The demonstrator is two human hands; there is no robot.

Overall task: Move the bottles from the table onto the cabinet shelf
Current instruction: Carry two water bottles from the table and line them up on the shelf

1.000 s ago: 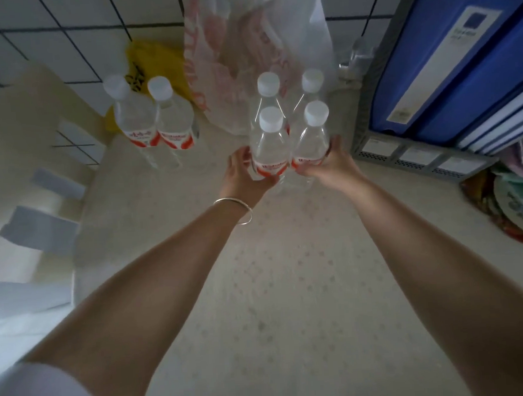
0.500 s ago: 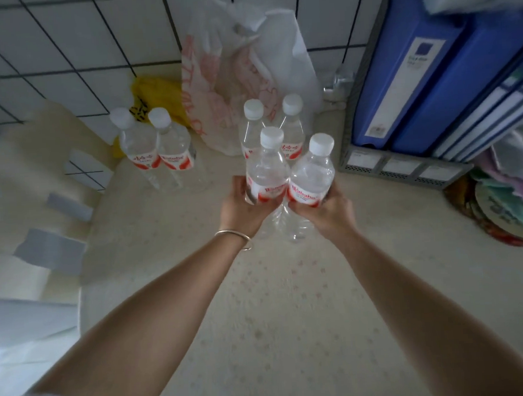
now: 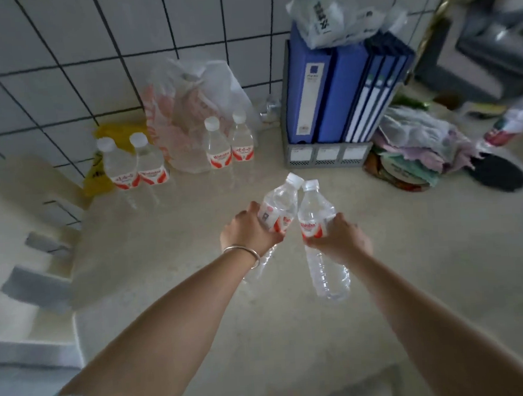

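The person is near the start of the job. The left hand [image 3: 248, 230] is wrapped round one bottle [image 3: 277, 207], and the right hand [image 3: 337, 239] is wrapped round another bottle [image 3: 316, 219]. Both bottles are up in the air above the table [image 3: 396, 266], tipped a little, and their white caps almost touch. They look lifted and ready to be carried away, but no cabinet shelf shows in the picture, so no one can tell from here if any bottle is on it yet. Four more bottles stand on the table, so there is a lot left to do. Two of them, the left pair [image 3: 134, 162], stand side by side at the far left. The other two, the middle pair [image 3: 229, 144], stand side by side further right, just in front of a thin plastic bag [image 3: 187, 110]. All the bottles are see-through with red and white labels and their caps on. They seem to hold clear water, but it is hard to say how full they are. The plastic bag has something pale inside that cannot be made out. A yellow bag [image 3: 97, 168] sits behind the left pair. To the right, a grey file holder [image 3: 328, 154] holds blue folders [image 3: 339, 86] standing up, with a crinkly packet [image 3: 328, 16] on top. Next to that is a heap of cloths and bags [image 3: 419, 145].
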